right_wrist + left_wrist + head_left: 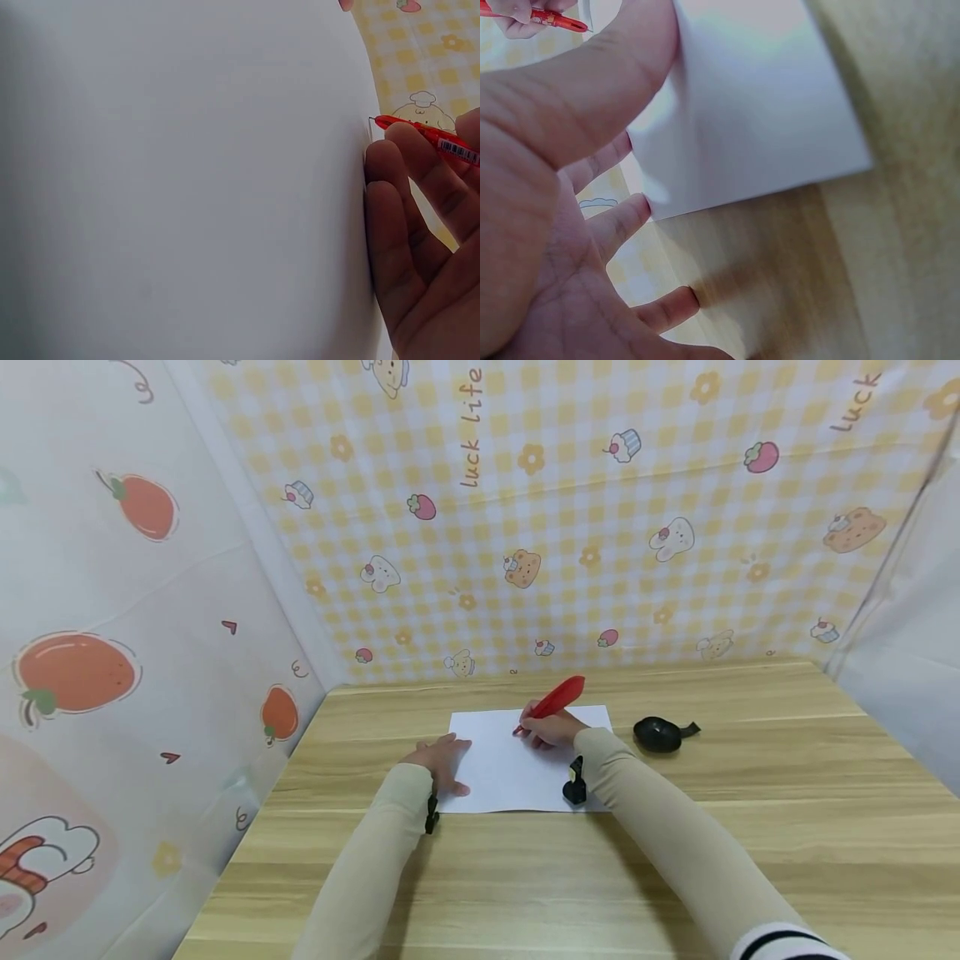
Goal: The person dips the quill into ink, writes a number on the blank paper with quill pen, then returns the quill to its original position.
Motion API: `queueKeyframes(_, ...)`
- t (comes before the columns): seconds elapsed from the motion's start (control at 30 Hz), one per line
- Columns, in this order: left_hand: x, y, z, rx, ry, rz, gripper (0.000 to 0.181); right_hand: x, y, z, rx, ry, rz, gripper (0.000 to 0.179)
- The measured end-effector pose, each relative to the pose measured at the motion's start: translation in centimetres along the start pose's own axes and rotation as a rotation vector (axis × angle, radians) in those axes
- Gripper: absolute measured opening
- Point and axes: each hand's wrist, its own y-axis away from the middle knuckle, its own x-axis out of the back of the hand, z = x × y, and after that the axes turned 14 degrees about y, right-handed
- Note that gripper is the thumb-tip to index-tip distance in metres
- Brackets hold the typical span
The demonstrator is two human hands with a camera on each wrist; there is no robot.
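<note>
A white sheet of paper (498,777) lies on the wooden table. My right hand (553,729) pinches a red pen (561,697) with a broad, feather-shaped top, its tip right at the upper middle of the sheet. In the right wrist view, the pen (424,133) shows a barcode label on its barrel and a fine tip close to the paper. The other fingers (386,217) rest along the sheet. With fingers spread, my left hand (441,762) lies over the sheet's left edge. In the left wrist view, its thumb (641,52) overlaps the paper (757,127). No marks show on the sheet.
To the right of the paper sits a black, rounded object (657,735) with a short flat tail. A patterned cloth (570,543) hangs behind the table's back edge, and another cloth (202,610) hangs along the left. Each wrist wears a black strap-on device (575,785).
</note>
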Motion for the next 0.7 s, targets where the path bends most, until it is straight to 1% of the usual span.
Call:
queueKeyframes(0.27,0.01,-0.23,-0.16,-0.001,-0.01,-0.006,0.087,-0.03,0.4,-0.06,0.005,0.013,-0.028,0.009)
queueKeyframes(0.33,0.01,-0.22,-0.16,-0.006,-0.007,-0.007,0.087,-0.06,0.55,-0.08,0.011,0.025,-0.035,0.009)
queueKeyframes(0.57,0.04,-0.02,-0.11,-0.023,-0.01,-0.006,0.086,-0.09,0.68,0.08,0.003,0.014,-0.056,0.008)
queueKeyframes(0.7,0.01,0.05,-0.06,-0.03,-0.011,-0.001,0.086,-0.15,0.68,0.27,0.01,0.033,-0.063,0.009)
